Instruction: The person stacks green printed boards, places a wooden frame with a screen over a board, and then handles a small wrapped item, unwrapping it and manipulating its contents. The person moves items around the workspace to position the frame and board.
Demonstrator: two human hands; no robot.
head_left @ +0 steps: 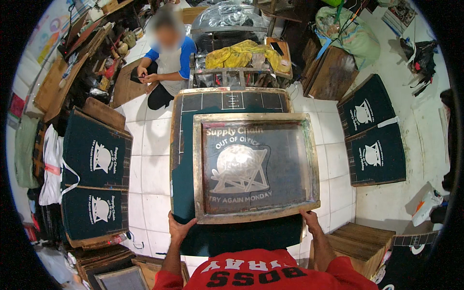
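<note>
Rectangular wooden-framed mesh printing screen [295,164] sat over dark green cloth [241,239] on a flat dark board [208,101]. Left hand [182,228] was at the screen's near-left corner, thumb and forefinger spread wide, thumb tip by the frame. Right hand [311,221] was at its near-right corner, thumb by the edge; other fingers partly hidden, couldn't tell the grip.

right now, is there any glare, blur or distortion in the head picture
Head view: bright glare on the screen mesh; head view: the other person's head is blurred out; head view: the green-covered boards at right look bowed near the dark rim; head view: left hand and right hand look fairly sharp.
</note>
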